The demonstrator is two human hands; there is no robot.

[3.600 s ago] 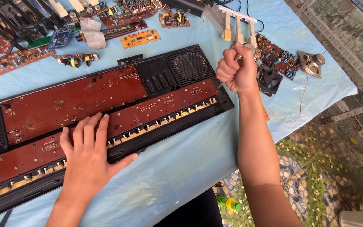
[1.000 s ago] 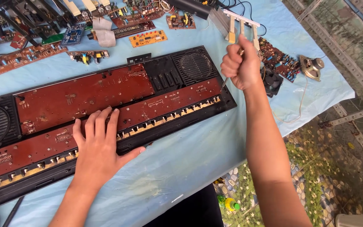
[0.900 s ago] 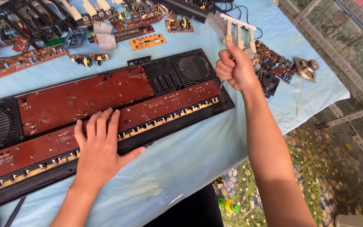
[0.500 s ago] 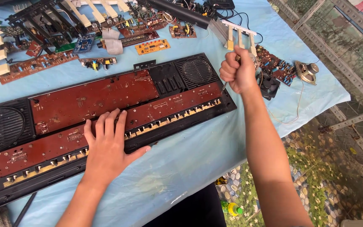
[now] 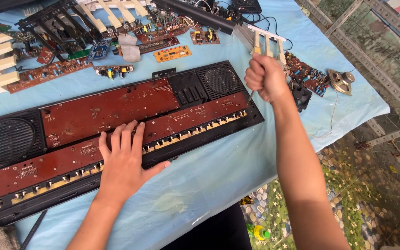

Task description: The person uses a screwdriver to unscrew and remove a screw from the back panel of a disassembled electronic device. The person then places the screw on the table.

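Note:
An opened electronic keyboard body [image 5: 195, 88] lies across the blue-covered table [image 5: 218, 171], black with long brown circuit boards [image 5: 103, 109] and a round speaker grille at each end. My left hand [image 5: 123, 162] rests flat, fingers spread, on the lower circuit board near the middle. My right hand [image 5: 265, 78] is a fist around a screwdriver [image 5: 251, 97], whose thin metal shaft points down at the keyboard's right end.
Small circuit boards [image 5: 172, 53], cables and black frames with cream keys [image 5: 112, 14] crowd the table's far side. A key strip [image 5: 267, 39], a brown board [image 5: 306, 74] and a loose speaker [image 5: 341, 81] lie right of my fist. The table's edge drops to pebbled ground on the right.
My right fist has dropped a little toward the keyboard's right end, so the screwdriver tip now meets it. My left hand stays flat on the board. The camera has shifted slightly.

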